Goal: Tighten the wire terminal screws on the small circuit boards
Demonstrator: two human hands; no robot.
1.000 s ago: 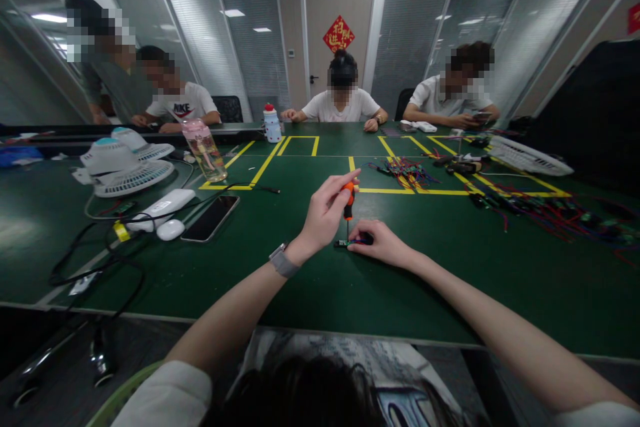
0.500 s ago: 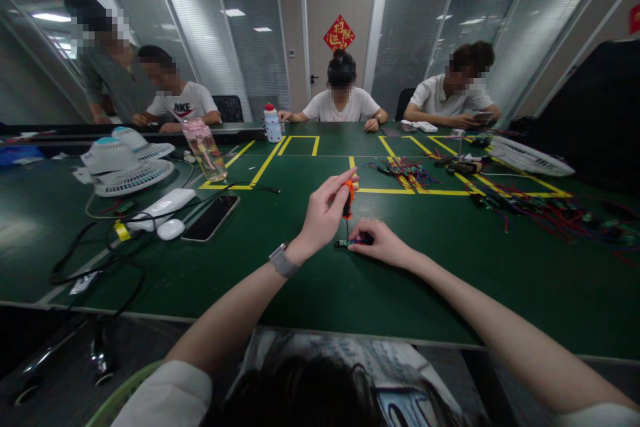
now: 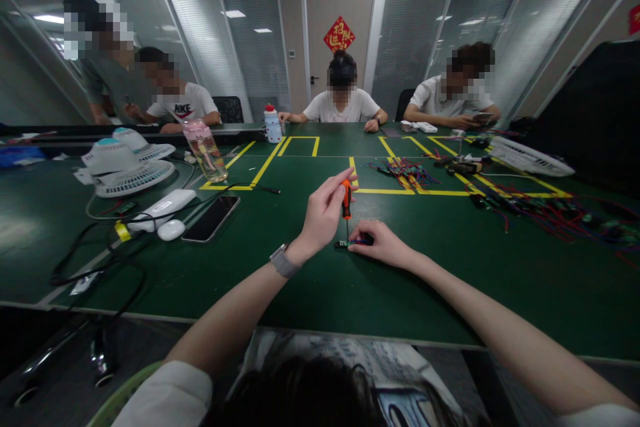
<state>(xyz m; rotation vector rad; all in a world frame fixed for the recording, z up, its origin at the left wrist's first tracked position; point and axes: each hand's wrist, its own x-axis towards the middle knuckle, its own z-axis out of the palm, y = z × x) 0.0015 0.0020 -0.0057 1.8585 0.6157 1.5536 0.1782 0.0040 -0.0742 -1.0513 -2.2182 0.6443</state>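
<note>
My left hand [image 3: 323, 215] pinches the orange handle of a small screwdriver [image 3: 346, 199], held upright with its tip down on a small green circuit board [image 3: 343, 244] on the green table [image 3: 310, 280]. My right hand [image 3: 381, 241] lies on the table just right of the board, fingers closed on the small dark part attached to it, pressing it down. A watch sits on my left wrist.
A phone [image 3: 211, 217], white mouse [image 3: 171, 229], power strip and black cables lie at left, with fans [image 3: 125, 165] and a pink bottle [image 3: 205, 150]. Coloured wire bundles [image 3: 407, 172] lie ahead and right. Several people sit at the far side.
My left fingers have shifted slightly on the screwdriver handle, as in turning it. My right hand and the board have stayed put.
</note>
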